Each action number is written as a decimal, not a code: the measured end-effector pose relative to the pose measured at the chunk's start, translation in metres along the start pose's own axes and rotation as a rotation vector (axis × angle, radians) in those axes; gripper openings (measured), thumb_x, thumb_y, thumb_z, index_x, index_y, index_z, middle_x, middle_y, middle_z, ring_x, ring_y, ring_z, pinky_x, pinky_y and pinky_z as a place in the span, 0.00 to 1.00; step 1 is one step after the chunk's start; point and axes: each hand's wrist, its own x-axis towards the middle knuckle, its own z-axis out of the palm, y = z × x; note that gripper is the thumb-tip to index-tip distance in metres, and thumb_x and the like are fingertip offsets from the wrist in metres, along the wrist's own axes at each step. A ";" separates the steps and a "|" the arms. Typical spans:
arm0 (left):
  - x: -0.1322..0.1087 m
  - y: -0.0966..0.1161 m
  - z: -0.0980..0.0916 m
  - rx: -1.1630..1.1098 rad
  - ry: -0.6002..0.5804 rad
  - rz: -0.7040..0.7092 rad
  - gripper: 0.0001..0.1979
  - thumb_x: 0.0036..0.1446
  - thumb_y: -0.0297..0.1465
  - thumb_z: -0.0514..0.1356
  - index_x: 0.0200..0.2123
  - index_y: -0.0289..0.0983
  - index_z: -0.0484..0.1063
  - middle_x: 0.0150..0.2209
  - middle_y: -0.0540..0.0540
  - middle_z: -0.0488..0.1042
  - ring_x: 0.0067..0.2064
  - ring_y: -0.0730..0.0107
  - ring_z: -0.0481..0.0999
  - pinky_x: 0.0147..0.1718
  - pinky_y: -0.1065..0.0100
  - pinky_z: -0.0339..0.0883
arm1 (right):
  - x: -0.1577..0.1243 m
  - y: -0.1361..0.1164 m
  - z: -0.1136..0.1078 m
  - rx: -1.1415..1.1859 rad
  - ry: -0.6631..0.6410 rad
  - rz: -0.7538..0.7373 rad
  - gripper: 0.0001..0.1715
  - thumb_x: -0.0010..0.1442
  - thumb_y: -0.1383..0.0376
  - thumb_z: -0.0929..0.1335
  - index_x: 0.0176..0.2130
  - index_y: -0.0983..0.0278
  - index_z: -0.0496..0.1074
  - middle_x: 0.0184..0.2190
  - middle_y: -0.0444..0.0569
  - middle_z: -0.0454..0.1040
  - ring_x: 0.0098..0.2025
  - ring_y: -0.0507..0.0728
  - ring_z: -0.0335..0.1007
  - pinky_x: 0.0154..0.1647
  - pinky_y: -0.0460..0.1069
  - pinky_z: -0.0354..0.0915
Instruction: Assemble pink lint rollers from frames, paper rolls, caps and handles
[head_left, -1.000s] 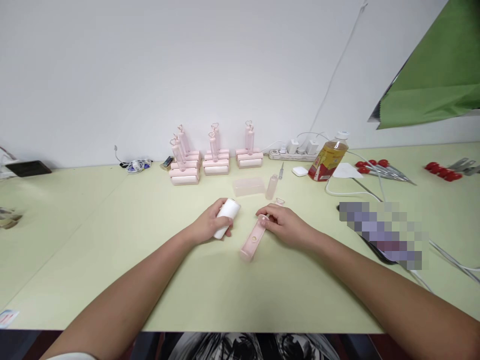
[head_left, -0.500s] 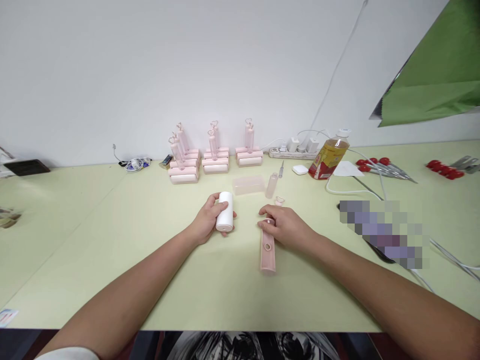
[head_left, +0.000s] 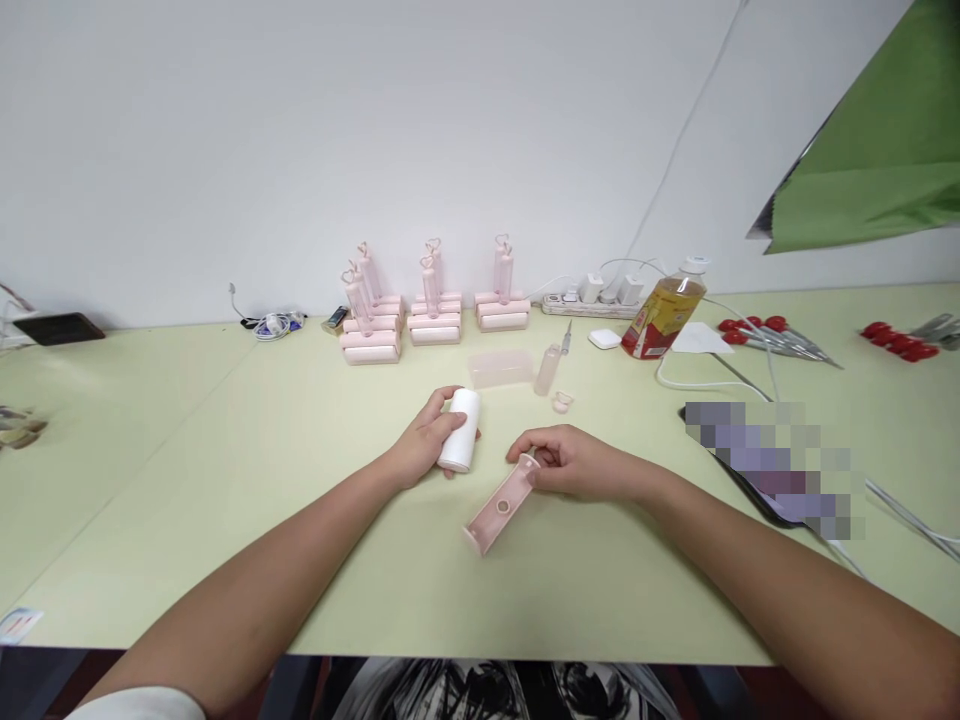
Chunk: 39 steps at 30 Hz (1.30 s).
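Pale green tabletop point(head_left: 225, 540) runs beneath both hands, and a plain white wall point(head_left: 315, 130) rises beyond them. The left hand point(head_left: 427, 447) is closed around a white roll point(head_left: 460, 430), its thumb lying across the front and fingertips showing past the far side. Just to the right of that grip, the right hand point(head_left: 574, 460) pinches one end of a pink holder point(head_left: 491, 520) between thumb and curled fingers. From this pinch the holder slants down toward the person and to the left, its hollow side facing up and a round hole in its middle. Roll and holder are apart; whether the holder's lower end touches the table, I cannot tell.

Beyond the gap between the two grips sits a clear pink cover point(head_left: 501, 370), with a small clear tube point(head_left: 547, 370) next to it. Nearer the right hand, just past its knuckles, lies a small pink cap point(head_left: 562, 403). Farther beyond the left hand, near the wall, pink rollers point(head_left: 371, 347) stand in three groups, their clear handles upright with loops on top. Well to the right of the right hand are a drink bottle point(head_left: 660, 318) and a phone point(head_left: 772, 465), its screen blurred out.
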 end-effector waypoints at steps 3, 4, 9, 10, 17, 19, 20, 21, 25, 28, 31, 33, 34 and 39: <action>0.000 -0.001 -0.002 0.020 -0.040 0.003 0.28 0.55 0.40 0.58 0.57 0.43 0.55 0.36 0.46 0.74 0.26 0.70 0.71 0.16 0.73 0.63 | 0.001 0.001 0.001 0.146 -0.111 0.000 0.16 0.56 0.60 0.71 0.43 0.64 0.71 0.19 0.36 0.63 0.19 0.48 0.62 0.19 0.43 0.56; 0.000 -0.002 -0.003 0.035 -0.058 0.009 0.28 0.54 0.41 0.59 0.57 0.43 0.56 0.36 0.46 0.74 0.27 0.70 0.72 0.18 0.73 0.64 | 0.002 0.001 0.003 0.189 -0.118 -0.010 0.17 0.55 0.58 0.72 0.41 0.65 0.70 0.20 0.37 0.65 0.19 0.47 0.63 0.19 0.43 0.58; 0.000 -0.005 -0.006 0.105 -0.170 0.033 0.28 0.54 0.42 0.62 0.55 0.41 0.59 0.33 0.47 0.74 0.26 0.72 0.70 0.23 0.73 0.61 | 0.010 0.002 0.013 0.448 0.063 0.004 0.26 0.49 0.53 0.75 0.40 0.66 0.68 0.20 0.37 0.66 0.17 0.48 0.64 0.15 0.43 0.64; -0.001 -0.005 -0.006 0.102 -0.187 0.027 0.28 0.54 0.43 0.62 0.55 0.41 0.59 0.33 0.47 0.74 0.25 0.73 0.70 0.22 0.73 0.60 | 0.011 0.001 0.015 0.490 0.094 0.010 0.27 0.48 0.53 0.76 0.41 0.65 0.68 0.19 0.37 0.66 0.16 0.48 0.64 0.14 0.43 0.64; -0.001 -0.004 -0.007 0.094 -0.219 0.022 0.31 0.53 0.45 0.64 0.56 0.42 0.59 0.32 0.49 0.73 0.25 0.72 0.70 0.22 0.74 0.60 | 0.014 0.002 0.018 0.621 0.203 0.017 0.28 0.47 0.53 0.76 0.40 0.65 0.67 0.20 0.38 0.69 0.17 0.48 0.67 0.14 0.43 0.67; -0.001 -0.004 -0.006 0.099 -0.228 0.033 0.32 0.52 0.45 0.64 0.57 0.42 0.59 0.33 0.49 0.73 0.25 0.73 0.70 0.22 0.73 0.60 | 0.014 0.002 0.018 0.621 0.226 0.032 0.27 0.48 0.52 0.76 0.39 0.66 0.68 0.21 0.40 0.70 0.18 0.49 0.68 0.15 0.44 0.68; -0.002 -0.005 -0.006 0.100 -0.234 0.038 0.32 0.53 0.45 0.64 0.57 0.41 0.59 0.32 0.49 0.72 0.25 0.73 0.70 0.22 0.73 0.60 | 0.015 0.002 0.018 0.622 0.229 0.041 0.26 0.48 0.52 0.76 0.38 0.66 0.69 0.21 0.40 0.70 0.19 0.49 0.68 0.15 0.44 0.69; -0.002 -0.005 -0.006 0.102 -0.241 0.043 0.32 0.53 0.45 0.64 0.57 0.41 0.59 0.32 0.50 0.71 0.25 0.74 0.69 0.22 0.73 0.60 | 0.015 0.002 0.018 0.624 0.229 0.050 0.26 0.48 0.52 0.76 0.38 0.66 0.69 0.22 0.41 0.71 0.19 0.49 0.69 0.16 0.44 0.70; -0.002 -0.005 -0.006 0.094 -0.278 0.065 0.32 0.53 0.44 0.64 0.58 0.41 0.58 0.30 0.53 0.67 0.25 0.76 0.67 0.22 0.74 0.61 | 0.014 0.000 0.018 0.639 0.241 0.087 0.23 0.51 0.53 0.76 0.37 0.66 0.71 0.23 0.44 0.73 0.21 0.50 0.72 0.21 0.46 0.74; -0.003 -0.005 -0.006 0.076 -0.311 0.068 0.33 0.53 0.43 0.65 0.58 0.41 0.56 0.32 0.51 0.68 0.26 0.75 0.68 0.23 0.74 0.62 | 0.013 -0.002 0.018 0.663 0.241 0.104 0.21 0.52 0.54 0.75 0.37 0.66 0.71 0.22 0.45 0.74 0.22 0.51 0.73 0.24 0.46 0.75; -0.003 -0.005 -0.005 0.069 -0.323 0.056 0.34 0.52 0.43 0.65 0.59 0.41 0.56 0.34 0.50 0.69 0.27 0.74 0.69 0.24 0.73 0.63 | 0.013 -0.005 0.020 0.698 0.234 0.094 0.19 0.52 0.55 0.75 0.36 0.66 0.72 0.23 0.45 0.73 0.24 0.51 0.73 0.25 0.47 0.75; -0.004 -0.005 -0.005 0.080 -0.317 0.062 0.34 0.52 0.43 0.66 0.59 0.41 0.57 0.34 0.49 0.69 0.28 0.73 0.69 0.25 0.73 0.63 | 0.012 -0.006 0.022 0.707 0.233 0.088 0.18 0.53 0.56 0.75 0.36 0.66 0.73 0.24 0.45 0.73 0.24 0.51 0.73 0.24 0.46 0.75; -0.004 -0.005 -0.005 0.086 -0.313 0.073 0.34 0.52 0.42 0.66 0.59 0.41 0.58 0.35 0.49 0.69 0.30 0.73 0.69 0.26 0.73 0.63 | 0.011 -0.007 0.022 0.710 0.229 0.087 0.17 0.54 0.56 0.74 0.36 0.66 0.73 0.24 0.45 0.72 0.24 0.51 0.72 0.25 0.46 0.75; -0.010 0.001 -0.008 0.182 -0.308 0.152 0.31 0.52 0.38 0.65 0.59 0.42 0.63 0.42 0.45 0.72 0.39 0.66 0.71 0.35 0.69 0.66 | 0.004 -0.012 0.023 0.799 0.066 0.084 0.12 0.54 0.63 0.74 0.36 0.66 0.71 0.29 0.45 0.73 0.30 0.50 0.74 0.35 0.47 0.75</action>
